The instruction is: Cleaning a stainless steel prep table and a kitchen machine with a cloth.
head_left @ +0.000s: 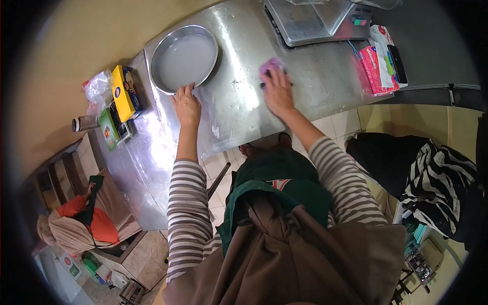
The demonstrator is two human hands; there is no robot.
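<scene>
My left hand (187, 105) holds the near rim of a round metal pan (155, 78), thumb outside and fingertips over the edge. A cloudy whitish liquid (186, 57) appears to fill its bottom. To the right, my right hand (278, 89) lies palm down, fingers pressed over a pink-purple sponge or cloth (272, 64) on the steel tabletop (236, 126). Motion blurs both the hand and the sponge or cloth, and its near part is hidden under my fingers. Something dark shows on either side of my fingers.
A Getra scale (316, 30) stands at the back. Right of it lie a pink patterned pack (370, 68) and a black phone-like object (397, 64). A yellow box (124, 93), green packet (108, 131) and bottle (84, 124) line the left side. Another person (87, 217) is at lower left.
</scene>
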